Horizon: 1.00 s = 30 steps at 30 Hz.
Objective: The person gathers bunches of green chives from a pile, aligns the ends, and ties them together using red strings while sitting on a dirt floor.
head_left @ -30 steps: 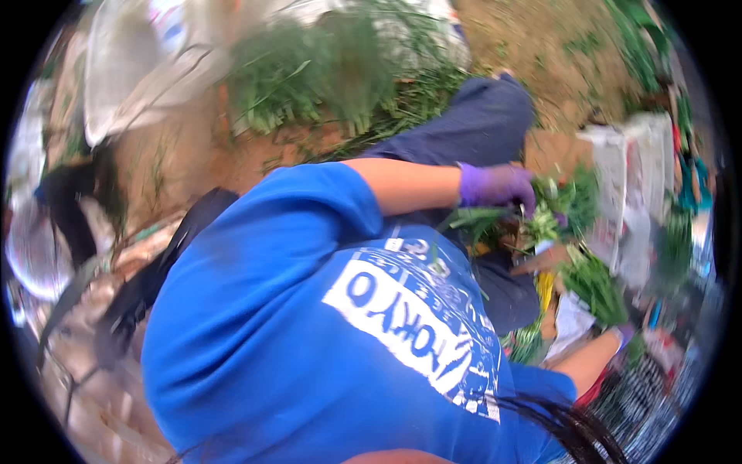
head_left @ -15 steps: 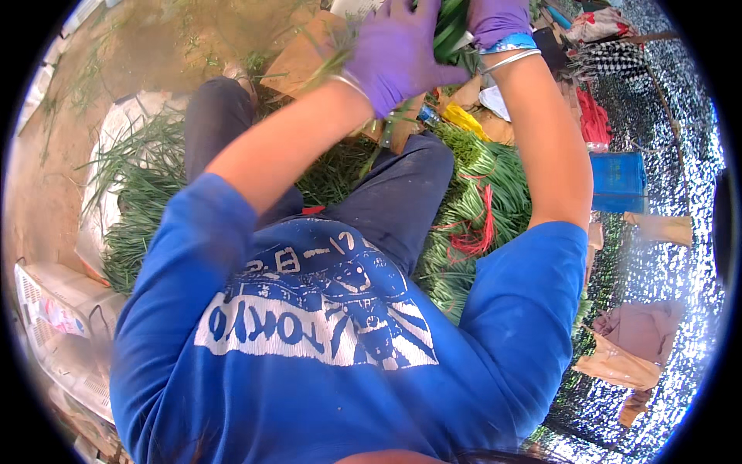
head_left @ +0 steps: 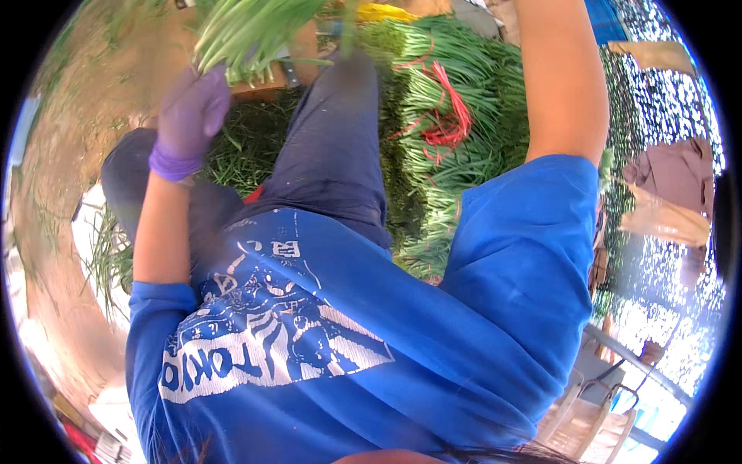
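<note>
My left hand, in a purple glove, is raised above my left knee. Its fingers are curled closed just under the cut ends of a bunch of long green chive-like stalks. Blur hides what, if anything, those fingers pinch. The bunch hangs tilted at the top edge, partly out of the picture. My right forearm runs up past the top edge, so my right hand is out of sight. Below the bunch lie a brown board and a dark metal strip like a blade.
Right of my leg lies a long pile of green stalks with red strings on top. Loose green trimmings lie between my legs. Brown cloth and tan cardboard lie on a shiny sheet at far right.
My left hand has moved left and down, apart from my right hand. My right hand has gone out past the top edge. A fanned bunch of stalks now shows at the top left.
</note>
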Tool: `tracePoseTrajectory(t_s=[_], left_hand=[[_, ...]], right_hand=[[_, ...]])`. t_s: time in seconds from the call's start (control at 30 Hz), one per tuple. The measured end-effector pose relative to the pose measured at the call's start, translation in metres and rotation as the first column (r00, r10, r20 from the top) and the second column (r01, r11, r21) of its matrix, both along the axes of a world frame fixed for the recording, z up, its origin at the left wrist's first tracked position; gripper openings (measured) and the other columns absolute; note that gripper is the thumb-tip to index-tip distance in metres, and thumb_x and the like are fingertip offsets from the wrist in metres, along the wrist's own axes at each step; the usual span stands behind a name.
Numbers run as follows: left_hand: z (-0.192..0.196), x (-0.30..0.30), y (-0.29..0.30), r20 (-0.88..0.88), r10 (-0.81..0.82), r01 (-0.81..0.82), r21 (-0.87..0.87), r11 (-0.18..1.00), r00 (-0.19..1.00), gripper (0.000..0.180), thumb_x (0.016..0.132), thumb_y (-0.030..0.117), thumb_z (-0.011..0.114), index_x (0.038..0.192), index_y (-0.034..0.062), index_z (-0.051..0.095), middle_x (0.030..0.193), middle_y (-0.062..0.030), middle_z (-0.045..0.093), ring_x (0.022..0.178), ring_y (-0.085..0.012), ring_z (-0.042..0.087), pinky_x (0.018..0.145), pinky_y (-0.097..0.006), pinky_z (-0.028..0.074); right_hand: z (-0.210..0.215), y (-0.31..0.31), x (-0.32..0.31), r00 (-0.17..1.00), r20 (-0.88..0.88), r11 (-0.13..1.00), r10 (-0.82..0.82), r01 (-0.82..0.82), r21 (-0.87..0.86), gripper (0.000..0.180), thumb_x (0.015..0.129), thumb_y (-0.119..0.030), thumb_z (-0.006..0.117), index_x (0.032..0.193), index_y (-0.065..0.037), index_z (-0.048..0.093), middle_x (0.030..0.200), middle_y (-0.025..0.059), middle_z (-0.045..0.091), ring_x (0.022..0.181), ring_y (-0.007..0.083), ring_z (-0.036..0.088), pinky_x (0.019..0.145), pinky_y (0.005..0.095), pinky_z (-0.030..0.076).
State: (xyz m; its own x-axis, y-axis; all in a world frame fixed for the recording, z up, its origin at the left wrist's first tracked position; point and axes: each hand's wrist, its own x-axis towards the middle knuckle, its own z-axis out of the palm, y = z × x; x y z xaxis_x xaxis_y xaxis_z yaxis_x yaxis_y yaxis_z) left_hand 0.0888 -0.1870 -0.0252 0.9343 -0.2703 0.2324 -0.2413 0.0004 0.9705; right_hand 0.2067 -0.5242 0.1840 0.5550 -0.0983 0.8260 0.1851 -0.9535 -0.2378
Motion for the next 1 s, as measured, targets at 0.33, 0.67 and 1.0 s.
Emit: tracePoseTrajectory(t_s=[0.33, 0.67, 1.0], left_hand=[[-0.018, -0.003, 0.049, -0.137, -0.295, 0.322, 0.526, 0.787, 0.946, 0.039, 0.084, 0.016, 0.049, 0.118, -0.0006, 0.044, 0.094, -0.0065, 0.058, 0.083, -0.013, 0.055, 0.075, -0.024, 0.042], [0.027, -0.074, 0.203, -0.104, 0.313, -0.167, 0.669, 0.725, 0.944, 0.042, 0.086, 0.01, 0.044, 0.127, 0.0047, 0.036, 0.121, -0.0084, 0.045, 0.103, -0.0147, 0.047, 0.092, -0.026, 0.034], [0.0, -0.151, 0.262, -0.148, 0.677, -0.596, 0.367, 0.714, 0.721, 0.042, 0.087, 0.024, 0.044, 0.124, 0.0064, 0.04, 0.113, -0.0157, 0.05, 0.105, -0.0196, 0.047, 0.094, -0.03, 0.034]], right_hand=[[-0.211, -0.232, -0.114, 0.492, -0.684, 0.795, -0.539, 0.565, -0.22, 0.03, 0.08, -0.027, 0.04, 0.1, -0.006, 0.048, 0.097, 0.0112, 0.046, 0.092, 0.0247, 0.044, 0.079, 0.0371, 0.032], [-0.397, -0.184, -0.181, -0.237, -0.906, 0.791, -0.352, 0.443, -0.423, 0.041, 0.083, -0.036, 0.032, 0.114, -0.011, 0.041, 0.116, 0.0066, 0.038, 0.11, 0.0227, 0.034, 0.091, 0.0383, 0.022], [-0.363, -0.167, -0.213, -0.381, -0.836, 0.788, -0.394, 0.329, -0.521, 0.056, 0.084, -0.045, 0.021, 0.129, -0.014, 0.031, 0.135, 0.0027, 0.027, 0.127, 0.0196, 0.021, 0.104, 0.0373, 0.009]])
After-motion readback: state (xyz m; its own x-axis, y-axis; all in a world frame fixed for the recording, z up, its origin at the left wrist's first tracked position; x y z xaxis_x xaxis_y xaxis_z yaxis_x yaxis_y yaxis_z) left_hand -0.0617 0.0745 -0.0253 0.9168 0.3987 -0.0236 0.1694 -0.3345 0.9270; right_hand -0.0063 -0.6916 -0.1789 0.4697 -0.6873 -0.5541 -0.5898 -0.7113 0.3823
